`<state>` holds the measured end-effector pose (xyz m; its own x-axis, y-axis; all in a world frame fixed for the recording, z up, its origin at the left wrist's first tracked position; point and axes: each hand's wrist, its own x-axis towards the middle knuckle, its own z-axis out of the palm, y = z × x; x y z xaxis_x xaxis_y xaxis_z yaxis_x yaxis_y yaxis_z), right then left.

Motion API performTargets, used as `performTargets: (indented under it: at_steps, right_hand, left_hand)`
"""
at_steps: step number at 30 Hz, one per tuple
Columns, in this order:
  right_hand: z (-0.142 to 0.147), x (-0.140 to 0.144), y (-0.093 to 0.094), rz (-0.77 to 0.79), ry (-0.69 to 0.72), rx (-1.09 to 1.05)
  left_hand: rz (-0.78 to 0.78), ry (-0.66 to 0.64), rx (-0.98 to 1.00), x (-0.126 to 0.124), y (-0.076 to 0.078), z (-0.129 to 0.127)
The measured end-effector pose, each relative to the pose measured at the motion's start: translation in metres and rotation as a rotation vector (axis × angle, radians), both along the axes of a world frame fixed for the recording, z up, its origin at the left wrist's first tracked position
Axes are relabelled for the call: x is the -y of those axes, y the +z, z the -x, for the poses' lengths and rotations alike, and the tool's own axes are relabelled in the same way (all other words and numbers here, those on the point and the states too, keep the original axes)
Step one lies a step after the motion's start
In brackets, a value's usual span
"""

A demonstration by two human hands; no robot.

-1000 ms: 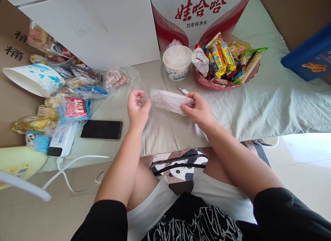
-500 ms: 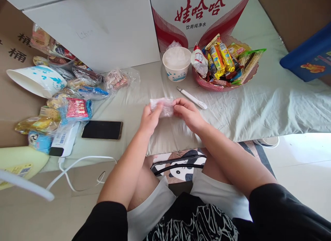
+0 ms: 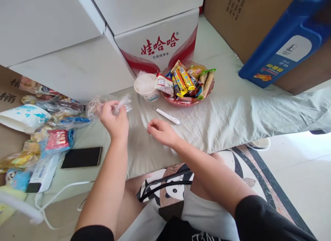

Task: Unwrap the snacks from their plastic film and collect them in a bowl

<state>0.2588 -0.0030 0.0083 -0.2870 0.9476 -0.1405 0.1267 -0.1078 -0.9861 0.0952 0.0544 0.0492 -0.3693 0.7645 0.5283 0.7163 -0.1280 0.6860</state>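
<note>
My left hand [image 3: 113, 122] is closed, with a crumpled clear plastic wrapper [image 3: 125, 103] pinched at its fingertips. It hovers at the right side of a snack in a clear bag [image 3: 92, 107], partly covering it; I cannot tell whether they touch. My right hand [image 3: 162, 132] is low over the cloth, its fingers curled in; whatever they hold, if anything, is hidden. Just beyond it lies a white utility knife [image 3: 166, 115]. Behind the knife stand a paper cup [image 3: 150, 96] with clear plastic inside and a pink bowl [image 3: 184, 103] heaped with wrapped snacks.
Wrapped snacks [image 3: 57, 140], a tipped paper cup [image 3: 24, 116], a black phone [image 3: 82, 157] and a white power bank [image 3: 45, 173] with a cable are on the left. White boxes [image 3: 160, 40] line the back. A blue jug [image 3: 281, 51] stands at right on the cloth-covered surface [image 3: 245, 109].
My hands have come apart from the small plastic packet they held together. My left hand has moved left with clear plastic. The view has swung to the right.
</note>
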Motion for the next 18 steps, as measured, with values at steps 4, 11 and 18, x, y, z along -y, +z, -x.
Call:
performTargets:
  at_steps: [4, 11, 18]
  right_hand:
    - [0.004, -0.006, 0.01, 0.132, 0.055, -0.04]
    - [-0.004, -0.01, 0.021, 0.079, 0.102, 0.038]
    - [-0.013, -0.006, 0.021, 0.049, 0.144, 0.087]
  left_hand:
    - [0.068, -0.089, -0.026, -0.058, 0.048, -0.05]
    - [0.42, -0.222, -0.576, -0.128, 0.074, -0.099]
    - [0.648, -0.434, -0.715, -0.141, 0.065, -0.078]
